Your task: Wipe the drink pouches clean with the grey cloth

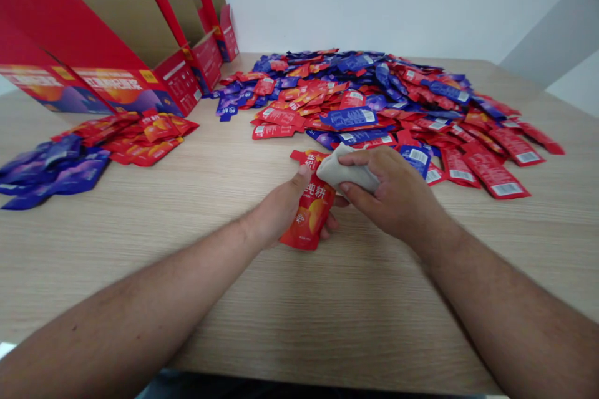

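Note:
A red pouch (309,215) with orange fruit printed on it is gripped in my left hand (284,206), thumb on its front and fingers behind. My right hand (393,190) is closed round a folded pale grey cloth (349,168). The cloth touches the upper right part of the pouch. Just beyond my hands lies a large heap of red and blue pouches (349,117), many with barcodes facing up.
Red printed cartons (182,81) with raised flaps stand at the back left. Before them lie a small pile of red pouches (154,137) and a pile of blue pouches (60,165). A white wall (397,0) rises behind the wooden table (210,324).

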The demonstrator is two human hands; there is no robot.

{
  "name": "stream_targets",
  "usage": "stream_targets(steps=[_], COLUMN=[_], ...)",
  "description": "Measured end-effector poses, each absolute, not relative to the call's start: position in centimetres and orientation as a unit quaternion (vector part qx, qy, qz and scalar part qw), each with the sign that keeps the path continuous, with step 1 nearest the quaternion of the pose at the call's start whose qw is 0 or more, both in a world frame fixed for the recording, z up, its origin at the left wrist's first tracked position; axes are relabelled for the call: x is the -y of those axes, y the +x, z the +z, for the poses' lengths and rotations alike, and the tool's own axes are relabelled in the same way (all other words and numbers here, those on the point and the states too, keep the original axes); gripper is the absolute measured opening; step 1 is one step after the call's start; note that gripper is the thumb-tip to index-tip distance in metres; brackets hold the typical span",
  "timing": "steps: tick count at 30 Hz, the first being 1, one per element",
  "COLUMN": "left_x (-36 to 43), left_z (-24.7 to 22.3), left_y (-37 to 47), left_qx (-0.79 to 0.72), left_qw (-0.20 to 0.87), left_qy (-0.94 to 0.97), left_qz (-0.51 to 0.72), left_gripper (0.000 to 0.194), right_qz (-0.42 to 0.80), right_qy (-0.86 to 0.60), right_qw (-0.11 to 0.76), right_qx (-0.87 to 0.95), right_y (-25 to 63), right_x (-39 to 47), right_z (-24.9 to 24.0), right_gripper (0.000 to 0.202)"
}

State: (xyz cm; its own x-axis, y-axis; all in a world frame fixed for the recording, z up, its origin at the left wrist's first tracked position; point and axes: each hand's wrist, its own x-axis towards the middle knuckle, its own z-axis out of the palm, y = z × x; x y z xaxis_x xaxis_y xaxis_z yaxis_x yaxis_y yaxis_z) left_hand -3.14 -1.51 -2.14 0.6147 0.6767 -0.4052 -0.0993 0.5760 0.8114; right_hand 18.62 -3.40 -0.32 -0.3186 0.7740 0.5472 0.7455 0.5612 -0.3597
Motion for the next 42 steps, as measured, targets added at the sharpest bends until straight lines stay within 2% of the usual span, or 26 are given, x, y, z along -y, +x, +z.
stream_targets(steps=[15, 21, 25, 29, 33, 38, 42], left_x=[1.5, 1.8, 1.8, 1.9, 2.0, 2.0, 1.7], left_z=[-1.9, -1.3, -1.0, -1.2, -1.1, -0.7, -0.5], left_y=[-3.1, -2.3, -2.3, -2.2, -2.1, -1.8, -1.8], left_qx=[-0.348, -0.377, -0.392, -0.381, -0.384, -0.400, -0.361], left_qw=[0.818, 0.793, 0.808, 0.785, 0.805, 0.793, 0.829], left_qy=[0.376, 0.350, 0.332, 0.338, 0.326, 0.296, 0.245], left_qz=[0.263, 0.327, 0.290, 0.353, 0.314, 0.352, 0.350], left_gripper=[0.081, 0.066, 0.071, 0.066, 0.068, 0.061, 0.064], right_qz=[0.032, 0.092, 0.067, 0.096, 0.086, 0.090, 0.091], right_qy=[-0.485, -0.430, -0.471, -0.418, -0.445, -0.387, -0.404], right_qw=[0.342, 0.281, 0.308, 0.267, 0.279, 0.259, 0.273], right_qx=[0.805, 0.853, 0.824, 0.863, 0.847, 0.880, 0.868], right_y=[18.3, 17.2, 17.1, 16.9, 16.8, 16.5, 16.1], right_x=[4.0, 5.2, 5.1, 5.5, 5.8, 6.1, 6.1], right_z=[-0.1, 0.0, -0.1, 0.0, 0.2, 0.2, 0.1], right_gripper=[0.036, 0.036, 0.039, 0.036, 0.037, 0.034, 0.036])
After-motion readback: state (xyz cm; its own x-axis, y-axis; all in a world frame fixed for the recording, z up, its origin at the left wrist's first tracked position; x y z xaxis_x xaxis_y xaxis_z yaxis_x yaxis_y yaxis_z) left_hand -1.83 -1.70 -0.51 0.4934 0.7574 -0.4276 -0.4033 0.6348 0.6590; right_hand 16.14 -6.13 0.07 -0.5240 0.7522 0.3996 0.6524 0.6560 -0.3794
